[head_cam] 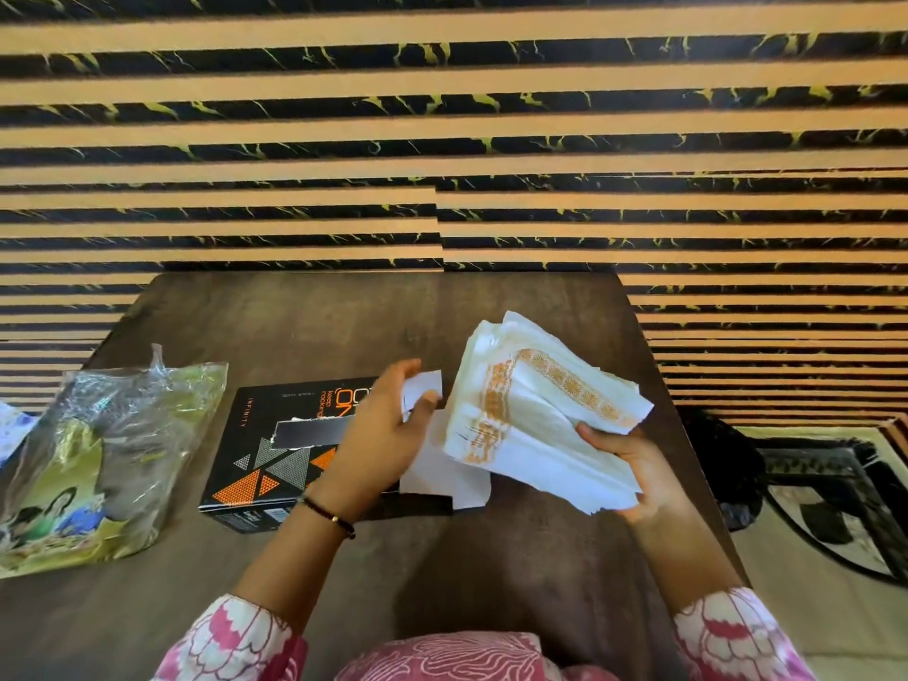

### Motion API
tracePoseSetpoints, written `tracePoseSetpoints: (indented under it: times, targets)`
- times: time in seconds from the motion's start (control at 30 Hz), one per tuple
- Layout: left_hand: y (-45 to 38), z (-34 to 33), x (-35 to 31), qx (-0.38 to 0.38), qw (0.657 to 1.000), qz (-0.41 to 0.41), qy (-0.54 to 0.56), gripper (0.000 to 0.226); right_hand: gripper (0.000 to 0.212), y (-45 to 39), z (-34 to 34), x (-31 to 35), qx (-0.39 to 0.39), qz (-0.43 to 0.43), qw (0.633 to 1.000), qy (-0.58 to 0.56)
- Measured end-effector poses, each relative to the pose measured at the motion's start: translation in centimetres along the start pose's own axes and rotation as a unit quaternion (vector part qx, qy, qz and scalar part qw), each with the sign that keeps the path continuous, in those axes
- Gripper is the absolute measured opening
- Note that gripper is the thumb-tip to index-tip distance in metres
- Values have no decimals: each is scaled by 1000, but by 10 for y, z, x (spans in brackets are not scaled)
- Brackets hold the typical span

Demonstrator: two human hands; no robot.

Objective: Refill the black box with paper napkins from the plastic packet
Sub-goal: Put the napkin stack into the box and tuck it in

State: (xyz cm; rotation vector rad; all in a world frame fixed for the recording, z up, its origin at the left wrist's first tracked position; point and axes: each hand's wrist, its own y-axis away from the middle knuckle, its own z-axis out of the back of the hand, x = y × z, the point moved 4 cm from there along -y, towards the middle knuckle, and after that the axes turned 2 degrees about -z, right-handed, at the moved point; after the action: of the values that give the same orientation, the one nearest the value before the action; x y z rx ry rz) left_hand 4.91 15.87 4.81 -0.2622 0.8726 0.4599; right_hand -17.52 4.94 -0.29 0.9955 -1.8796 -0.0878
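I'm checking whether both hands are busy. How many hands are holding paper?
2: the left hand pinches a small white sheet above the black box; the right hand holds the napkin stack.

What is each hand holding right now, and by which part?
Right hand grips the napkin stack by its near lower edge; left hand pinches a white paper piece.

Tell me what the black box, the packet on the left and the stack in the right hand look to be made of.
Black box: likely printed cardboard, matte; a torn pale edge shows at its top slot.
Plastic packet: thin clear plastic film, glossy, crinkled and see-through, with printed colours.
Napkin stack: soft white paper with an orange printed border, its loose layered edges fanning in the right hand.
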Motion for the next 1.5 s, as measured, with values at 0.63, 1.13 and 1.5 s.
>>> tracePoseSetpoints:
  times: [0.63, 1.13, 1.5]
  targets:
    - [12, 8, 77, 32, 947, -54, -314, 79, 30, -26, -8, -55, -2, -41, 972, 233]
    - [28, 7, 79, 86, 933, -109, -333, 90, 27, -48, -27, -54, 30, -142, 988, 44]
    - [31, 5, 79, 103, 922, -116, -355, 99, 38, -43, -27, -54, 18, -94, 985, 141]
